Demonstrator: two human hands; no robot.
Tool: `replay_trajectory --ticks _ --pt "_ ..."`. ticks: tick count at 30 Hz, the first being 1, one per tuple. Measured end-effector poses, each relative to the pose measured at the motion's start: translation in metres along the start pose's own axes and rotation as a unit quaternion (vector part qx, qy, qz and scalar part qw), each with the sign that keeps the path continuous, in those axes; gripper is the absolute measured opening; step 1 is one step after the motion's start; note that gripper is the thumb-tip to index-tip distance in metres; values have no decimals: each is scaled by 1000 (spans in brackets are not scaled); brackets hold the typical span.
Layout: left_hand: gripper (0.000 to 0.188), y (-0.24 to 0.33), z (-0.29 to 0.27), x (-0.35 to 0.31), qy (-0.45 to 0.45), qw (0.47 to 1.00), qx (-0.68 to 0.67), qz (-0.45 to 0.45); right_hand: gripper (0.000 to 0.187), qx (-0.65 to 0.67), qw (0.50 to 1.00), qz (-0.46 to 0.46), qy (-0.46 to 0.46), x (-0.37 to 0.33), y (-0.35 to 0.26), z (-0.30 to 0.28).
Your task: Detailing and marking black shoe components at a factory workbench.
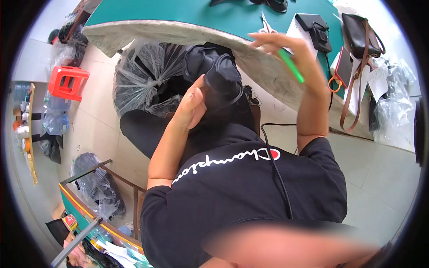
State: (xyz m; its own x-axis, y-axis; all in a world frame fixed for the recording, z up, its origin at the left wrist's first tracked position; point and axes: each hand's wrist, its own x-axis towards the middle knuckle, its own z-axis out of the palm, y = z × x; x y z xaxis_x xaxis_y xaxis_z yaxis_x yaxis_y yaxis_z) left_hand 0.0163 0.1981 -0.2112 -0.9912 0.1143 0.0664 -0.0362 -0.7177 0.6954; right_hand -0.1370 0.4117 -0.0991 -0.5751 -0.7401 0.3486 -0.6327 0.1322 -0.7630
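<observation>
Holding blk padded pcs (223,76), L hand (193,106) sits clear of grn tbl (170,12) edge.

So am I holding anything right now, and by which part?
Your left hand holds the black cup-shaped pieces by their lower left edge; your right hand seems to hold a green stick near its upper end.

Txt check: 1 bit of lettering (225,159) legible.
I get white script w/ a red patch (275,154), upside down on my cam, across the blk shirt (250,192) below L hand (193,107) & R hand (298,51); marks on sheet (379,82) right of R hand too sm. to read.
</observation>
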Motion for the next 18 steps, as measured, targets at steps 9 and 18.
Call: replay_trajectory --ticks 9,18 --pt "32 -5 12 0 127 991 43 26 19 431 898 23 83 -13 17 109" --pt "28 6 15 -8 111 992 44 49 20 368 929 6 45 -7 6 107"
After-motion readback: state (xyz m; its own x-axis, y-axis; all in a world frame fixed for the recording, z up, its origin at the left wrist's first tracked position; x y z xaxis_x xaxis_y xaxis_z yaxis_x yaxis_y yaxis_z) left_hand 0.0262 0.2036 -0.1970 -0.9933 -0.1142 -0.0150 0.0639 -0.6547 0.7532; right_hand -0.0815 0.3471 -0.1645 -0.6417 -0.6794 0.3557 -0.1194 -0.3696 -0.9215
